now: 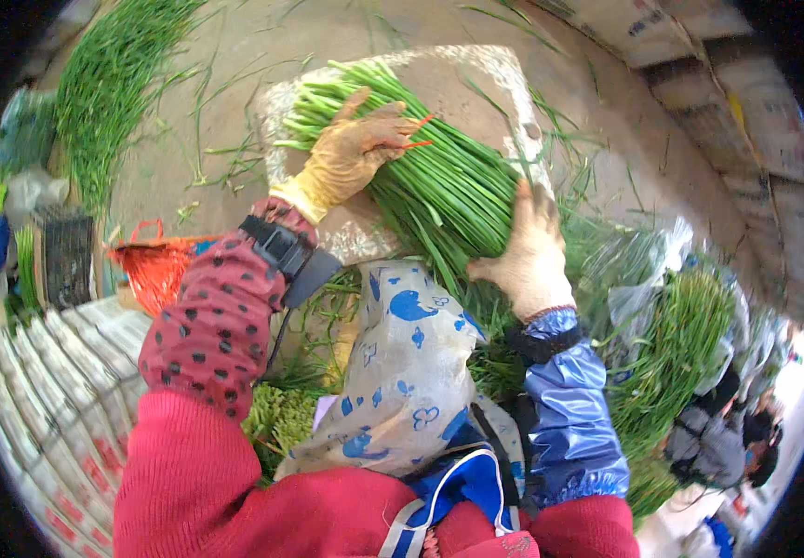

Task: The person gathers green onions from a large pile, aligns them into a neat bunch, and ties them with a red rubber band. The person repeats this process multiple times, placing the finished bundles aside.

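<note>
A thick bundle of long green stalks (454, 188), apparently chives, lies slantwise across a worn, speckled board (507, 73). Its pale cut ends point to the upper left. My left hand (353, 150), in a stained yellow glove, presses over the bundle near those ends. Thin orange-red strips (417, 145) poke out by its fingers; how they run beneath is hidden. At the other end, my right hand (531, 254), in a pale soiled glove, clasps the darker green part between thumb and fingers. Looser leaves hang below the bundle over the board's near edge.
A large heap of green stalks (123, 84) lies at the upper left. To the right are more greens (688, 335) with clear plastic. White slatted crates (60, 376) and a red plastic bag (158, 272) stand left. A patterned apron (409, 363) covers my lap.
</note>
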Motion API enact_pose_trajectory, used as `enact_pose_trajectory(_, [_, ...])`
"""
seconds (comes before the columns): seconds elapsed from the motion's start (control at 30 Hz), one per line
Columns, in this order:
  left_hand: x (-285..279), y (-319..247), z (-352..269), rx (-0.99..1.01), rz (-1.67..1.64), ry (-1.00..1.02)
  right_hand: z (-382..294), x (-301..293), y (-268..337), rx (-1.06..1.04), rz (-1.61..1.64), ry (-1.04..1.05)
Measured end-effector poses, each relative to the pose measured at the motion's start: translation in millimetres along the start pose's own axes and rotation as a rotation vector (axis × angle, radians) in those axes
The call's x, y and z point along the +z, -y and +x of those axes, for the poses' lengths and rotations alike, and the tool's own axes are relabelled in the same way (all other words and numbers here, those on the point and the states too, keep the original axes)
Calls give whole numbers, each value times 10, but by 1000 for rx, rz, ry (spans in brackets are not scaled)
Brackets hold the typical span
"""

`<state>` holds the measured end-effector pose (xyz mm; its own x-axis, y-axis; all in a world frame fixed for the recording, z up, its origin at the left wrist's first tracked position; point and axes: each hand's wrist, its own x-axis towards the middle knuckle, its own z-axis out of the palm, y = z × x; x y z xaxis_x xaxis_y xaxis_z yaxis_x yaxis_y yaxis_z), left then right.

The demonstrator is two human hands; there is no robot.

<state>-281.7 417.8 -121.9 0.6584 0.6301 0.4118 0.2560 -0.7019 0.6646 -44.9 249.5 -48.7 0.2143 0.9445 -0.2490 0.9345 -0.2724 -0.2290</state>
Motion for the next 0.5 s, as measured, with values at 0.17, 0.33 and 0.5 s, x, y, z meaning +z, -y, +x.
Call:
enact_pose_trajectory(0.17, [77,65,-58,-52,-132,-73,-214,132,-155,201,65,47])
enact_pose_trajectory(0.33, [-91,-73,-14,-181,-14,-134,-260,-677,140,168,-48,-1])
enact_pose_trajectory(0.5, [-268,-659,182,-455,-610,-477,-103,-2308,788,-214,-566,-347])
